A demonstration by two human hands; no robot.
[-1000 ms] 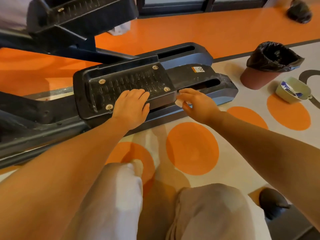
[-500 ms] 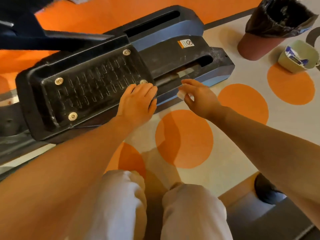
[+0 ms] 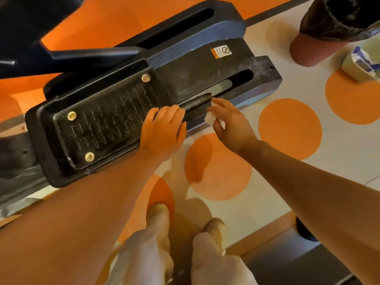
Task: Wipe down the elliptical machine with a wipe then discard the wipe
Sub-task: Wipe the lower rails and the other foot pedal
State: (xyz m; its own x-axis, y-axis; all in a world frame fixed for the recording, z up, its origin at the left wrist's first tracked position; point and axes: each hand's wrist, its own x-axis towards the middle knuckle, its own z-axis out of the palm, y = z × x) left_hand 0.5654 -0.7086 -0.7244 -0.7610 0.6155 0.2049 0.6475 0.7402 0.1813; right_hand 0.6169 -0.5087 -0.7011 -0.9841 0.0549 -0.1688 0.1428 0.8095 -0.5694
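The elliptical's black ribbed foot pedal (image 3: 98, 124) lies across the left centre, with its dusty rear rail housing (image 3: 205, 73) behind it. My left hand (image 3: 163, 130) rests flat on the pedal's near right corner, fingers straight. My right hand (image 3: 230, 122) pinches a small crumpled white wipe (image 3: 210, 118) just right of the pedal, beside the dark rod (image 3: 195, 102) that comes out of the rail slot. I cannot tell whether the wipe touches the rod.
A bin lined with a black bag (image 3: 337, 23) stands at the top right, with a pale tub of wipes (image 3: 364, 62) beside it. My knees and feet (image 3: 185, 243) are below. A dark machine base (image 3: 304, 260) sits at the lower right on the orange-dotted floor.
The view has tilted down and moved closer to the pedal. My left hand stays on the pedal corner. My right hand with the wipe has stayed by the rail slot, where the rod now shows.
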